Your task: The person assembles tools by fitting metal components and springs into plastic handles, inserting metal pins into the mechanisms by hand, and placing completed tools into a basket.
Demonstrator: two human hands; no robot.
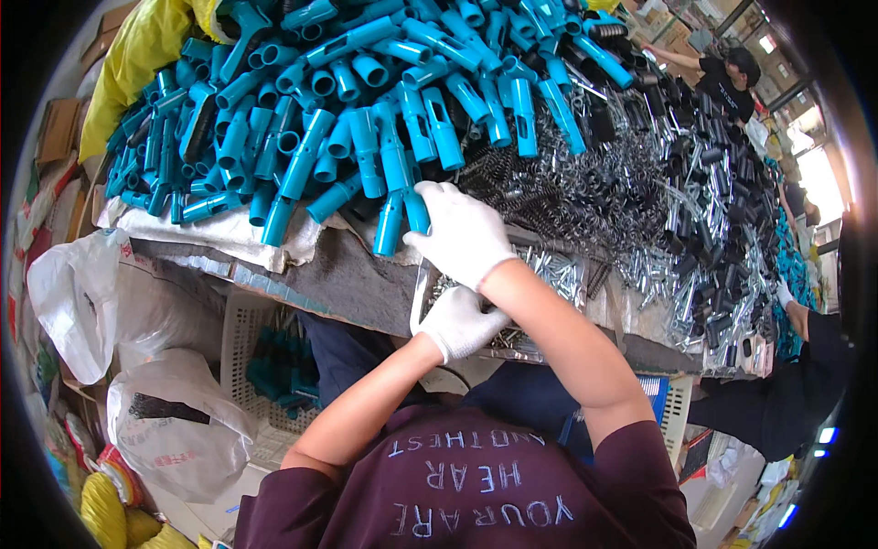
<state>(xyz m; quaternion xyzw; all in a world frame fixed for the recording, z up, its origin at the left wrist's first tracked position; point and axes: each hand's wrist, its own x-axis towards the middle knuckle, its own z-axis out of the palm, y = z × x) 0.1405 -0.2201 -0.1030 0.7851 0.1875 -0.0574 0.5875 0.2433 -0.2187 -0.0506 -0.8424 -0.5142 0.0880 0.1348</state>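
My right hand (460,233), in a white knit glove, is at the table's near edge with its fingers and thumb closed on a teal tubular housing (390,225). Below it, my gloved left hand (462,322) is over a shallow metal tray (422,297) of small screws and pins. Its fingers are bent together; whatever they hold is hidden. Beyond my right hand lies a large heap of teal tubular housings (366,146), some with slots cut in their sides. Coil springs (585,183) are piled to the right of my right hand.
Black and silver parts (704,220) cover the table's right side. Below its left edge stand a white crate (240,352) with teal tools and stuffed white plastic bags (178,425). A yellow sack (137,69) borders the heap. Another person (729,82) works at the far right.
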